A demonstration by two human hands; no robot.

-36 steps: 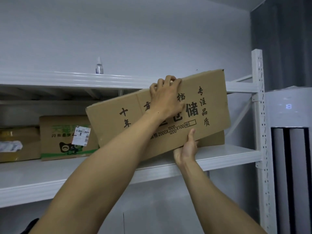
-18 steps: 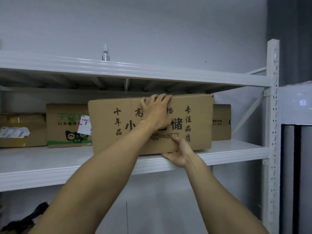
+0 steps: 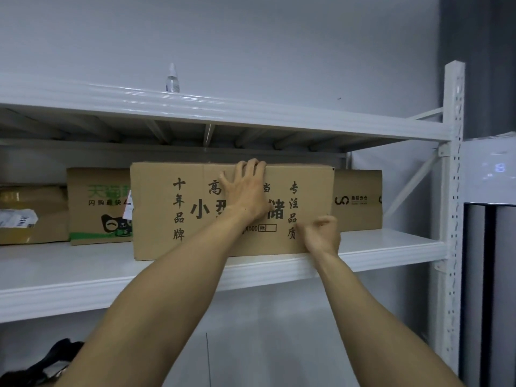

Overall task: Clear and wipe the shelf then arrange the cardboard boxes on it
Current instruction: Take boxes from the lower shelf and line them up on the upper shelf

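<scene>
We find the large box (image 3: 173,213) at the front edge of the shelf (image 3: 83,269). Behind it, a second box (image 3: 97,205) stands leftward, a third box (image 3: 30,216) farther left, a fourth box (image 3: 358,202) rightward. A bottle (image 3: 172,79) stands on the upper shelf (image 3: 279,118).

Our left hand (image 3: 245,194) presses the cardboard box (image 3: 167,213) on the shelf (image 3: 83,275); our right hand (image 3: 321,236) curls at its corner.
</scene>
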